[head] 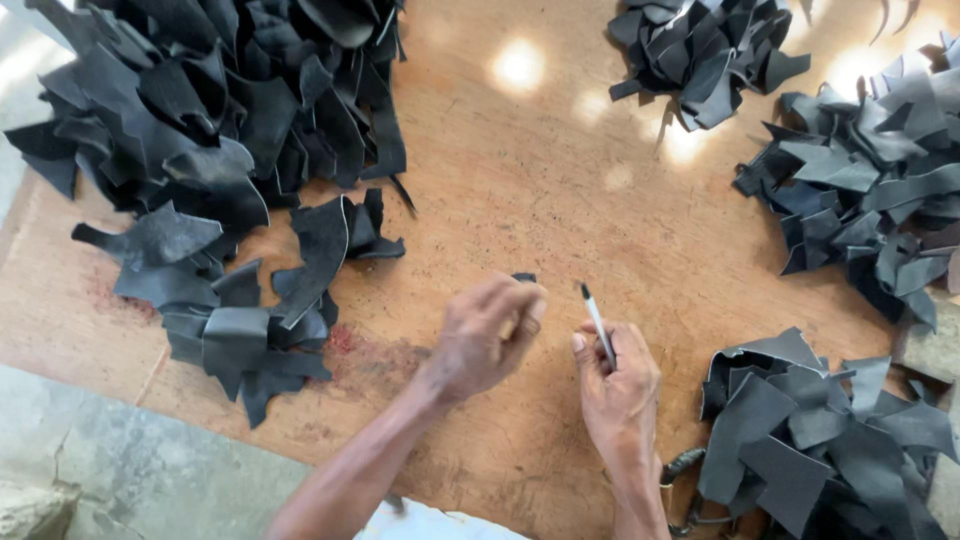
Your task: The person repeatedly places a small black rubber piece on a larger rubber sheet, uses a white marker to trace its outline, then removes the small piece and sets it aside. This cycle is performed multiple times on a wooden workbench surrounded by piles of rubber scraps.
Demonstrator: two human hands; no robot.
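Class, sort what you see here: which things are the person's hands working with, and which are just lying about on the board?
In hand:
left hand, closed on a small dark scrap
right hand, gripping a thin pen-like tool

Lying about:
large heap of black leather-like offcuts
three smaller black heaps
brown wooden board

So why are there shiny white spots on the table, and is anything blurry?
Head view: sunlight makes bright patches on the board, washing out the top right. The left hand looks slightly smeared; the right hand and pen are sharper. The dark scraps lose detail in shadow.
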